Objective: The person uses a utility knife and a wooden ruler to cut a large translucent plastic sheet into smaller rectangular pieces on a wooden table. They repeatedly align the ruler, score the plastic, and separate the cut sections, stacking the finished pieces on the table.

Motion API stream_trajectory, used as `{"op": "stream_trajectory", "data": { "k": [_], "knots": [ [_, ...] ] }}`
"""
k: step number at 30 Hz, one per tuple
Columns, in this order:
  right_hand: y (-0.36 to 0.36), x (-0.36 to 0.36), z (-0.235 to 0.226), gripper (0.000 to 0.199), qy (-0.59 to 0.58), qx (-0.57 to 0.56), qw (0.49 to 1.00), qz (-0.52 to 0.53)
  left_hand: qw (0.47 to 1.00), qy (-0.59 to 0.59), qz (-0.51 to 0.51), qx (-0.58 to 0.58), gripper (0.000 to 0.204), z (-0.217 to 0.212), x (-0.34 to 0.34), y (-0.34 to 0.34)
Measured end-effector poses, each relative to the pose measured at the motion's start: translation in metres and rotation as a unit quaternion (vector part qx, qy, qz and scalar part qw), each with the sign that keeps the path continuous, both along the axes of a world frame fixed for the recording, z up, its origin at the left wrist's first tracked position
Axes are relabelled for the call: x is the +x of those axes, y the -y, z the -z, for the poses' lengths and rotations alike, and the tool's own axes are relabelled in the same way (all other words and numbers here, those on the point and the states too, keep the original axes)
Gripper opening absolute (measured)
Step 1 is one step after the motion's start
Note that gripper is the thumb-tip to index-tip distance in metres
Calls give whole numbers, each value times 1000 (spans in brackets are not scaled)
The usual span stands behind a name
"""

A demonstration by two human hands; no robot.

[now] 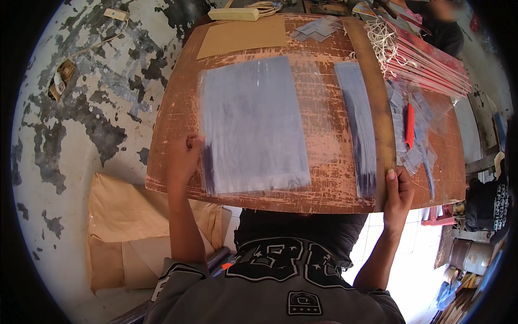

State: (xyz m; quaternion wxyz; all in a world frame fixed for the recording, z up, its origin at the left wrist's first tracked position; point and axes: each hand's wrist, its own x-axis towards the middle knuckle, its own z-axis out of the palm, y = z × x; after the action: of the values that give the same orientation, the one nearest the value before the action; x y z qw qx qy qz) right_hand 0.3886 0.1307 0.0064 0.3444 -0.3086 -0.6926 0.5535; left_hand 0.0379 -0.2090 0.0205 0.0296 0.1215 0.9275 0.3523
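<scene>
A stack of clear bluish plastic sheets [253,124] lies on the scratched brown board [329,156] in front of me. My left hand [186,154] is at the stack's left edge, its fingers curled and pinched together on the sheets' margin. Toward the right, a narrow strip of the same plastic [357,129] lies alongside a long brownish straightedge [384,129]. My right hand [398,188] grips the near end of that straightedge, thumb on top and the other fingers mostly hidden. A red-handled tool [410,125], perhaps a cutter, rests among plastic offcuts [413,156] beyond the straightedge.
Brown cardboard [243,36] and small clear plastic pieces [317,29] lie at the board's far side. A power strip [233,14] sits behind them. White cords [383,43] and red-and-white rods fill the far right, near another person [445,29]. A large brown paper package [129,221] stands at left.
</scene>
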Motion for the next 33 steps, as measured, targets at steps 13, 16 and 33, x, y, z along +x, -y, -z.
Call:
{"op": "stream_trajectory", "data": {
  "k": [13,16,33],
  "knots": [
    [-2,5,13,27,-18,9,1000,0,995,48,56,66,44,15,-25,2],
    [2,3,11,27,-24,-15,1000,3,990,121,40,65,44,3,-23,-5],
    [36,38,-35,24,209,-16,974,-82,989,131,9,70,47,7,-21,-12]
  ]
}}
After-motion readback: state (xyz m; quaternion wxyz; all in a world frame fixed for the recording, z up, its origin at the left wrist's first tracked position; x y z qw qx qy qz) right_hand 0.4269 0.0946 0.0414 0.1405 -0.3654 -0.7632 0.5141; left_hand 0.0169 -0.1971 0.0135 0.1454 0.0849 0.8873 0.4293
